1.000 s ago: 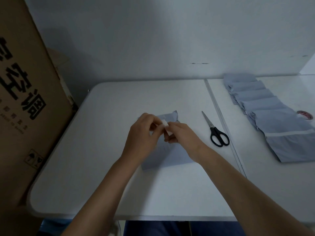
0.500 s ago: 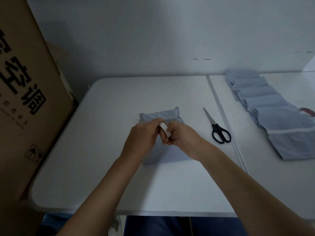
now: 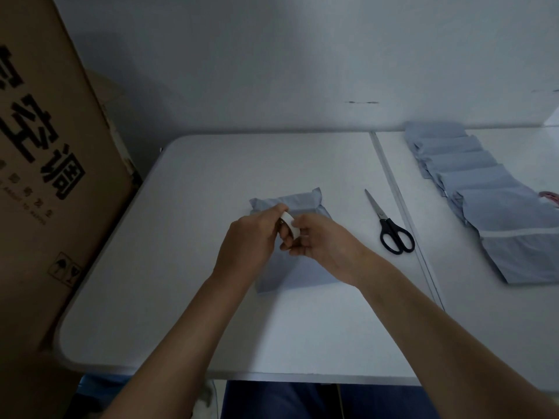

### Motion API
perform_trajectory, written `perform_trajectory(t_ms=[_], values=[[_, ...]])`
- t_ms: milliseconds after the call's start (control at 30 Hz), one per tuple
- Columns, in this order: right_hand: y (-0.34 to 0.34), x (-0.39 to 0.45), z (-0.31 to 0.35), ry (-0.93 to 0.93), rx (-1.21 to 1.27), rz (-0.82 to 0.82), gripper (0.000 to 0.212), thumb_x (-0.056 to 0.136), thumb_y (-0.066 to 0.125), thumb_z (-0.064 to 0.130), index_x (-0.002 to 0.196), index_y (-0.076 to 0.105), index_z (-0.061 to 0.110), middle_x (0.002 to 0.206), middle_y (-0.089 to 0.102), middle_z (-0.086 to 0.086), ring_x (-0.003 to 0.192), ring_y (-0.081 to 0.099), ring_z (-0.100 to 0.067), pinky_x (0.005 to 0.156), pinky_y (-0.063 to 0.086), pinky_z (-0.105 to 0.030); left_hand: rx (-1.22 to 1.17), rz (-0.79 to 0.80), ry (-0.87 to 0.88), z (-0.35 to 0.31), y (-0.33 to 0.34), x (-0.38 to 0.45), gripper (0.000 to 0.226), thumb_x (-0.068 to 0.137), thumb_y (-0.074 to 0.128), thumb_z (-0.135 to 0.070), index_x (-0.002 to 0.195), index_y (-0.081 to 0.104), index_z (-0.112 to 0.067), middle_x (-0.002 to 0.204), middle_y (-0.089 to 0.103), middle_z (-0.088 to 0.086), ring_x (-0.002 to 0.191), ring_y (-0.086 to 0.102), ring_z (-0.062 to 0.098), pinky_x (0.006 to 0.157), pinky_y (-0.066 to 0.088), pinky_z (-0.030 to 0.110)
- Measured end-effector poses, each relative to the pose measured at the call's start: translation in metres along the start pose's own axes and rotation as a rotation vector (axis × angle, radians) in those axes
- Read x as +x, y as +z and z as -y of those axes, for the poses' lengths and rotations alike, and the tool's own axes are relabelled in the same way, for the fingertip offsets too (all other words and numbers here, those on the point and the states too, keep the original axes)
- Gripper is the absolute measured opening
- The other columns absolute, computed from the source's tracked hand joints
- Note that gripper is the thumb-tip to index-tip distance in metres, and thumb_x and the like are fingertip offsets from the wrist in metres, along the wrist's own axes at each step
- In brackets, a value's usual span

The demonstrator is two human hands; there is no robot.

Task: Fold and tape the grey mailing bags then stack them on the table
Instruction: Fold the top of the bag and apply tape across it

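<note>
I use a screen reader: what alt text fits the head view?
Both hands, left hand and right hand, hold a small roll of white tape above a folded grey mailing bag on a white table. Black scissors lie to its right.

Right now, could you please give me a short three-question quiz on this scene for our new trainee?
1. True or false: the scissors lie closed on the table, to the right of the folded grey bag.
2. What do the left hand and right hand hold between them? A) a marker B) a white tape roll C) a label
3. Fill in: the row of overlapping grey bags lies on the ____ side of the view.

Key: 1 true; 2 B; 3 right.
</note>
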State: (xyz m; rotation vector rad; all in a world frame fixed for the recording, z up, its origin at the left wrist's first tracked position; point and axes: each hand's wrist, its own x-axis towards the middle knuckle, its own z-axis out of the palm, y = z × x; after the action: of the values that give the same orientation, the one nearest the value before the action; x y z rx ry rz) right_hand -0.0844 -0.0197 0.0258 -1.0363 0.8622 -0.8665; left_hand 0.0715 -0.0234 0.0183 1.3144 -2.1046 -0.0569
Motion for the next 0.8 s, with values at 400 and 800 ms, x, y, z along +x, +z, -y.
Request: perform_trajectory(t_ms=[400, 800], values=[[-0.0009, 0.002, 0.0038, 0.031, -0.059, -0.011, 0.024, 0.092, 0.043, 0.005, 0.079, 0.063, 0.007, 0.076, 0.061, -0.007, 0.081, 0.064, -0.024, 0.079, 0.053, -0.029, 0.078, 0.057, 0.121, 0.0063, 0.001, 0.0048, 0.033, 0.084, 0.061, -0.01, 0.116, 0.067, -0.008, 0.082, 0.073, 0.006, 0.061, 0.068, 0.025, 0.055, 0.053, 0.029], [-0.0045, -0.0006, 0.0001, -0.043, -0.088, 0.053, 0.019, 0.095, 0.048, 0.004, 0.104, 0.064, 0.008, 0.098, 0.067, -0.005, 0.085, 0.066, -0.02, 0.073, 0.049, -0.025, -0.369, 0.067, -0.334, 0.0069, -0.0022, 0.0079, 0.02, 0.094, 0.059, -0.02, 0.11, 0.07, -0.021, 0.087, 0.073, -0.003, 0.079, 0.068, 0.008, 0.072, 0.052, 0.019]])
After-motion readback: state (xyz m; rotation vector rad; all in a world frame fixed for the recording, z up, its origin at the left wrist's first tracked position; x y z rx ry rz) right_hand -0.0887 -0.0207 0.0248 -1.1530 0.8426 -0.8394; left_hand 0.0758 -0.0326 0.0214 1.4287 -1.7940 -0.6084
